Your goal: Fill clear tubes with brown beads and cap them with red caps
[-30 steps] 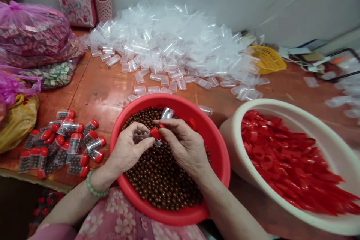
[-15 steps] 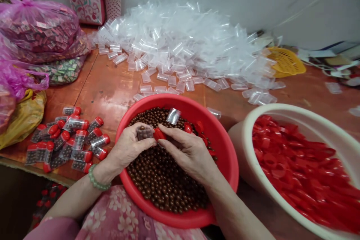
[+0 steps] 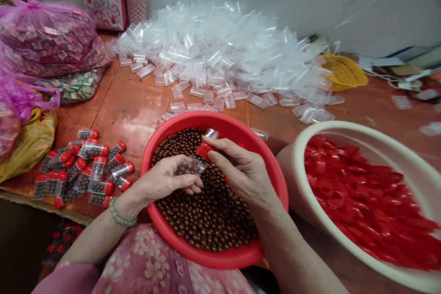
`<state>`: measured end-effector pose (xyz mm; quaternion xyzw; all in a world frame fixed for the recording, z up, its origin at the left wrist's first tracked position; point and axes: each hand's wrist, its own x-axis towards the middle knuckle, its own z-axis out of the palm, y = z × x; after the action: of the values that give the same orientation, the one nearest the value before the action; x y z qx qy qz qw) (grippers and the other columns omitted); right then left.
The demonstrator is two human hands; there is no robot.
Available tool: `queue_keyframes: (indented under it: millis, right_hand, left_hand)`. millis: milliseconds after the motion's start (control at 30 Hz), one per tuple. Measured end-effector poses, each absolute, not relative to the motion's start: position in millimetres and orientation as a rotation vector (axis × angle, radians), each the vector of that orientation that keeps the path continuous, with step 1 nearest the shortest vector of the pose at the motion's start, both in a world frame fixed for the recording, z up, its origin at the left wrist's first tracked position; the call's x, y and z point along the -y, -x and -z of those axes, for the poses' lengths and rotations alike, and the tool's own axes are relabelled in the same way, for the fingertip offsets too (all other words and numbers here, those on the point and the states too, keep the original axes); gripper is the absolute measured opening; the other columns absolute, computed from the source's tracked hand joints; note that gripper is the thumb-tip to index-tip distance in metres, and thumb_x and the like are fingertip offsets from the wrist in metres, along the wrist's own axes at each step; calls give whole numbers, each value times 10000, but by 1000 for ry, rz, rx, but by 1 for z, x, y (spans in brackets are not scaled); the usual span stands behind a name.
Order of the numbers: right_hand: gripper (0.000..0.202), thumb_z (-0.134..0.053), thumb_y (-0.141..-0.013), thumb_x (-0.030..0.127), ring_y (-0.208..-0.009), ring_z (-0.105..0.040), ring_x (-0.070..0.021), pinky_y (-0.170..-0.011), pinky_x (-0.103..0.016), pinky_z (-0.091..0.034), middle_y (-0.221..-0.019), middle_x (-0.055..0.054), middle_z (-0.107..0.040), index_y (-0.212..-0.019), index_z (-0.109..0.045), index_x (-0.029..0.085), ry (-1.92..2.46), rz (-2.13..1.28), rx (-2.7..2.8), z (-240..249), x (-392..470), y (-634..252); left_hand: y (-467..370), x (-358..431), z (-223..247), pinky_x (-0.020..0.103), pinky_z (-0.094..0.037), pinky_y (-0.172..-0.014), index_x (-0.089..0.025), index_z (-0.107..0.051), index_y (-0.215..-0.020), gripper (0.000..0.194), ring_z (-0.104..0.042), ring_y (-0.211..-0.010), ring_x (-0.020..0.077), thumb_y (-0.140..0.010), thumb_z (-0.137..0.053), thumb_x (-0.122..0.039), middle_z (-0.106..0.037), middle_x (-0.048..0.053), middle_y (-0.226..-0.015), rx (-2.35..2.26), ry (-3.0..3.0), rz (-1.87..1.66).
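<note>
Over a red basin [image 3: 282,193] of brown balls [image 3: 203,229], my left hand [image 3: 174,175] is closed around a small clear plastic case [image 3: 191,166] with brown balls inside. My right hand [image 3: 239,167] pinches a red cap [image 3: 204,149] between thumb and fingers, just above and to the right of the case. Cap and case are apart. Behind my right fingertips another clear case [image 3: 212,133] lies on the balls. More red pieces in the basin are mostly hidden by my right hand.
Filled, red-capped cases [image 3: 98,167] lie on the table to the left. A cream tub [image 3: 298,165] of red caps [image 3: 358,197] stands at the right. Behind the basin is a heap of clear cases [image 3: 220,55], with a yellow plastic basket [image 3: 346,73] beside it. Pink bags [image 3: 48,32] sit back left.
The red cap has come away from the case. My right hand has lifted it up and right; my left hand has tilted the case and shifted slightly right.
</note>
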<state>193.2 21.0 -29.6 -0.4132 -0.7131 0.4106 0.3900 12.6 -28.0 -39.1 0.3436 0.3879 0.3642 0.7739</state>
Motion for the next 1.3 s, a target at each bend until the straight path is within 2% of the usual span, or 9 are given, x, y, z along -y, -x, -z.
queue_keyframes:
  millis: [333,667,933,1067,1300]
  right_hand:
    - [313,-577,-897,175,-866,-671,-153,-776,-293,-552,-939,-37,-716,-1189,-670,237,940,-953,1982,30,-19,-190]
    - [355,-527,-914,106,-874,-653,-139,-775,-267,-542,-976,-63,-663,-1237,-622,221,833,-808,2201,21,-20,-194]
    - [355,-485,-939,118,-846,-657,-143,-742,-260,-548,-973,-69,-653,-1249,-605,242,880,-734,2400,2,-22,-215]
    - [375,-481,-937,100,-894,-651,-153,-785,-283,-548,-1004,-70,-646,-1266,-587,247,859,-736,2371,4,-24,-201]
    - [359,-467,-942,125,-873,-652,-166,-769,-289,-547,-1000,-76,-648,-1261,-593,231,879,-711,2499,6,-22,-207]
  left_hand:
    - [-12,27,35,263,-480,-741,-119,-576,-946,359,-617,-779,120,-757,-725,-386,-639,34,-848,-840,-757,-861]
    - [-12,26,36,259,-455,-704,-131,-566,-899,258,-604,-726,115,-756,-701,-298,-637,19,-797,-890,-760,-820]
    - [-13,24,32,256,-451,-738,-138,-579,-907,194,-585,-754,107,-774,-668,-246,-623,9,-817,-916,-775,-845]
    - [-13,24,32,254,-446,-743,-136,-579,-901,169,-578,-747,104,-778,-657,-221,-623,8,-807,-916,-797,-824]
    - [-13,26,37,258,-438,-738,-134,-576,-920,155,-590,-756,113,-794,-635,-204,-633,16,-802,-932,-803,-800]
